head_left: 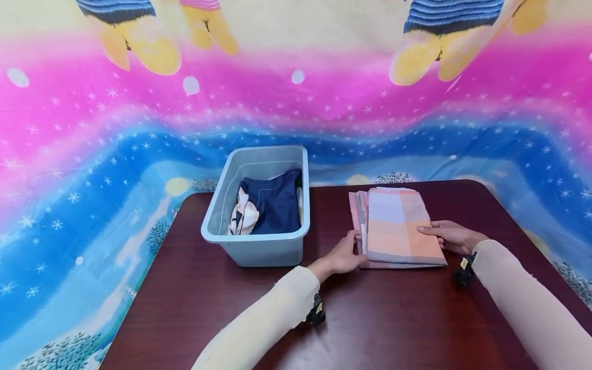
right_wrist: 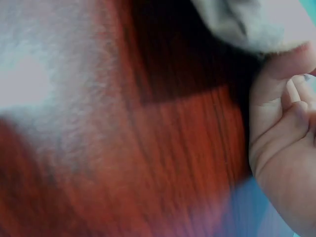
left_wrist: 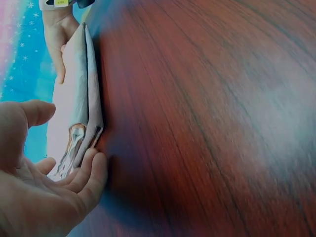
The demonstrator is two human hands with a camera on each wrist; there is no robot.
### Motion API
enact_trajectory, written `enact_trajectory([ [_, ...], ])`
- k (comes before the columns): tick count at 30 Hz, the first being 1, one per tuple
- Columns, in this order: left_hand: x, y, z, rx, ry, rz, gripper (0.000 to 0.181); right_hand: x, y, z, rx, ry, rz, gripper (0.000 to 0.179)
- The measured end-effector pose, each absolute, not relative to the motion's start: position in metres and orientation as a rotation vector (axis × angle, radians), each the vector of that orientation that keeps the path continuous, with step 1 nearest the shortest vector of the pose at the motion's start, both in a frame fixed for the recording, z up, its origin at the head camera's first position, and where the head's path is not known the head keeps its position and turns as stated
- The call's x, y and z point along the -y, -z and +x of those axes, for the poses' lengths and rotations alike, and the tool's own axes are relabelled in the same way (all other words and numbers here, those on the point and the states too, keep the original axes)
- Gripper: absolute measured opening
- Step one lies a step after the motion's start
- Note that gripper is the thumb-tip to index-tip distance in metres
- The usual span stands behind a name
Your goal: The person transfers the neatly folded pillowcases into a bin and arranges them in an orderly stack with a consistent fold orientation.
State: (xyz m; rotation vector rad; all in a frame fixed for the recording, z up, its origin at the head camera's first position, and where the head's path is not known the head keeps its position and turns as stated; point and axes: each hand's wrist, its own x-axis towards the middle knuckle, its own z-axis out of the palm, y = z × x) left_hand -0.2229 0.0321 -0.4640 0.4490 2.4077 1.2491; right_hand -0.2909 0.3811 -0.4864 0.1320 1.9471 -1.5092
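Observation:
A folded checked cloth (head_left: 401, 226) in pink, orange, white and grey lies on the table, its layered edge showing at the left. My left hand (head_left: 342, 255) is at that edge. In the left wrist view, the left fingers (left_wrist: 91, 173) touch the lower layers while the thumb stands apart from them. At the opposite side, my right hand (head_left: 455, 236) pinches the cloth's right edge, with a digit over the top. Part of the right hand (right_wrist: 286, 133) shows beside the cloth in the right wrist view; its fingertips are partly hidden.
Left of the cloth stands a grey-blue plastic bin (head_left: 261, 252) holding a navy garment (head_left: 279, 205) and a light patterned cloth (head_left: 245, 213). The dark red-brown wooden table (head_left: 361, 329) backs onto a colourful printed curtain (head_left: 324, 103).

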Motion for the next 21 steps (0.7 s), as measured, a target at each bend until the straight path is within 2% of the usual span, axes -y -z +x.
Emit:
enact_trajectory([
  [5,-0.036,0.462,-0.222,-2.393,-1.308,0.386,0.064,-0.382,0.485,-0.292,-1.869,1.547,0.181,0.027],
  [8,-0.039,0.463,-0.223,-2.363,-1.38,0.334,0.062,-0.382,0.485,-0.294,-1.847,1.543,0.177,0.021],
  [16,-0.049,0.464,-0.229,-2.193,-1.641,0.127,0.061,-0.378,0.484,-0.3,-1.877,1.473,0.193,0.036],
  [21,-0.058,0.46,-0.233,-2.165,-1.708,0.021,0.054,-0.378,0.484,-0.302,-1.895,1.464,0.237,0.037],
])
